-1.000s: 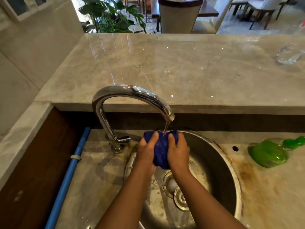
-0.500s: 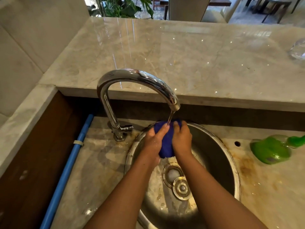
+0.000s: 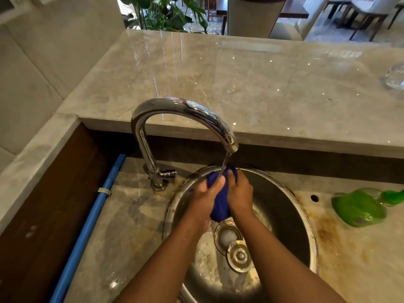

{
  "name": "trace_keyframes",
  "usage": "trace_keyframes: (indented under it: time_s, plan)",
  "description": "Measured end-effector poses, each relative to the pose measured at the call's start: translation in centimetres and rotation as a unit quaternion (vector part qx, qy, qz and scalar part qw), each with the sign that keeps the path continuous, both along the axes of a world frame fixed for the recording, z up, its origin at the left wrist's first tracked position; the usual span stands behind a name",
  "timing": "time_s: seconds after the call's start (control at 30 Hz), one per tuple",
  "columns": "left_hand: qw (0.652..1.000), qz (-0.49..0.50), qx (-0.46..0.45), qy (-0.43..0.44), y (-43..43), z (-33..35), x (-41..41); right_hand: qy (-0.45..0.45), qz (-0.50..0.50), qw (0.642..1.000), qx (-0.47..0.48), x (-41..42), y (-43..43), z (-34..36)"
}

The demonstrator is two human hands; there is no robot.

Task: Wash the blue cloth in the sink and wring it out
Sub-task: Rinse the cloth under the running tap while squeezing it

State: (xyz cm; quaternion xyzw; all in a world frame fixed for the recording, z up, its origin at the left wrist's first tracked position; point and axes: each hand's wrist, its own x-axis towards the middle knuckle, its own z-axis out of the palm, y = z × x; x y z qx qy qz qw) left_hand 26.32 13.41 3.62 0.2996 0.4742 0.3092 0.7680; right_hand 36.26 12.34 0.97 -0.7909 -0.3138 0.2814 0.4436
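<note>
The cloth [image 3: 220, 204] is held bunched at the centre of the frame, above the far half of the sink [image 3: 282, 206], and is pressed between both hands. It is gripped from the left by the left hand [image 3: 204, 195] and from the right by the right hand [image 3: 240, 193], each curled round its side. A thin stream of water [image 3: 225, 164] is seen falling from the spout of the tap [image 3: 181, 106] onto the top of the cloth and the left hand's fingertip. Below the cloth the drain [image 3: 227, 236] is seen in the basin floor, and a round metal plug [image 3: 239, 255] is laid just beside it, toward the lower edge. At the right of the frame a green bottle [image 3: 358, 207] is laid on its side on the stained ledge [image 3: 349, 248]. A blue pipe [image 3: 87, 226] is run along the left. The upper half is filled by a marble counter [image 3: 240, 84], and a plant [image 3: 166, 12] is seen beyond it at the top.
</note>
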Motion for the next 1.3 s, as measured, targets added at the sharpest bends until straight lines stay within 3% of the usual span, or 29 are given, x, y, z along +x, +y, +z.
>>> trace_keyframes:
  time_s: [0.1, 0.17, 0.23, 0.33, 0.43, 0.53, 0.63, 0.73, 0.8, 0.9, 1.03, 1.17, 1.3]
  plan:
    - [0.997, 0.067, -0.027, 0.024, 1.6, -0.4, -0.2, 0.055, -0.039, 0.995, 0.08, -1.4, -1.5, 1.9]
    - [0.994, 0.092, -0.037, 0.04, 2.6, -0.5, -0.1, 0.067, 0.015, 0.988, 0.14, -3.1, -2.5, 3.0]
    - [0.996, 0.08, -0.032, 0.036, 2.5, -0.6, 0.5, -0.01, 0.099, 0.985, 0.142, -4.7, -2.8, 3.5]
    - [0.995, 0.073, -0.065, 0.013, 1.1, 0.0, 1.4, -0.145, 0.104, 0.979, 0.095, -3.9, -1.4, 2.7]
    - [0.995, 0.051, -0.065, -0.055, 0.0, 0.2, 1.4, -0.065, 0.044, 0.996, 0.031, -0.6, 0.1, 1.0]
    - [0.999, 0.017, -0.019, -0.039, -0.7, 0.4, 0.9, -0.008, 0.002, 1.0, 0.018, 0.7, 0.1, 0.4]
    - [0.998, 0.063, -0.019, 0.006, 1.1, 0.2, 0.5, 0.016, -0.023, 0.997, 0.076, -0.4, -1.3, 1.8]
    - [0.994, 0.091, -0.044, 0.03, 3.3, 0.4, -0.2, 0.058, 0.041, 0.987, 0.143, -3.1, -2.4, 4.1]
    - [0.996, 0.072, -0.048, 0.019, 3.5, 0.7, 0.1, 0.021, 0.077, 0.986, 0.147, -4.8, -2.3, 4.8]
    - [0.996, 0.066, -0.058, -0.007, 2.4, 0.7, 0.9, -0.078, 0.055, 0.992, 0.084, -4.2, -0.4, 3.7]
    - [0.999, 0.021, -0.023, -0.018, 0.3, 0.0, 0.8, 0.019, -0.008, 1.0, 0.004, -0.4, 1.1, 0.7]
    - [1.0, 0.014, 0.019, 0.01, 1.1, 0.3, 0.6, 0.039, -0.045, 0.996, 0.068, -1.9, -1.3, 1.4]
    - [0.996, 0.069, 0.023, 0.054, 3.4, 0.5, 0.8, 0.016, 0.006, 0.987, 0.16, -5.4, -3.3, 3.5]
